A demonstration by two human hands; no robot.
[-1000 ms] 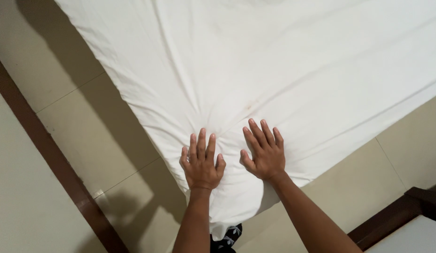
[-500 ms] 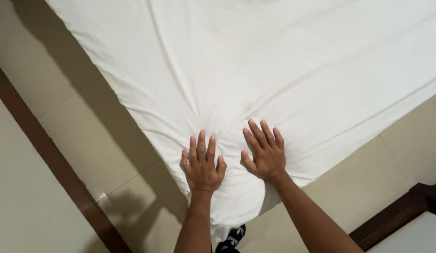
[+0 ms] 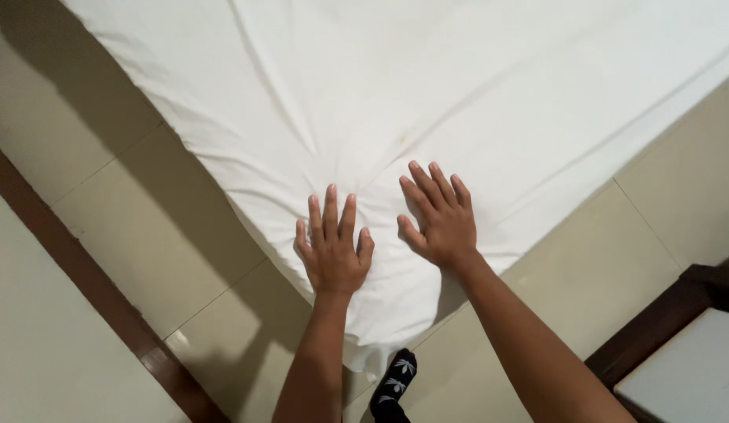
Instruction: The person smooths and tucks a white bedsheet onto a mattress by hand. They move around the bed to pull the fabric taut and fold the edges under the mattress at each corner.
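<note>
Both hands lie flat, palms down, on the corner of a white bed sheet [image 3: 458,94] just below the centre of the frame. The left hand [image 3: 333,251] is spread wide with its fingers pointing toward the top of the frame; it grips nothing and presses on the cloth. The right hand [image 3: 441,219] lies just beside it to the right, apart from it by a narrow strip of sheet, also open wide, fingers angled toward the upper left, thumb stretched toward the left hand. It too holds nothing.

The sheet fills the upper and central part of the frame and narrows to a corner at the lower centre, where it hangs down over the bed's edge below the two wrists. Creases run outward from the area around the hands toward the upper left and upper right; one long fold runs from the top centre down to the gap between the hands. A faint yellowish mark shows on the cloth just above the right hand's fingertips.

Beige floor tiles [image 3: 145,227] show to the left and to the right of the sheet, with the sheet's shadow falling across the left-hand tiles. A dark brown skirting strip [image 3: 90,290] crosses the lower left diagonally, with a pale wall surface beyond it. At the bottom centre, between the forearms, a foot in a black sock with a white leaf pattern [image 3: 396,384] stands on the tiles. At the lower right corner sits dark wooden furniture with a white top [image 3: 685,368]; its kind cannot be told.
</note>
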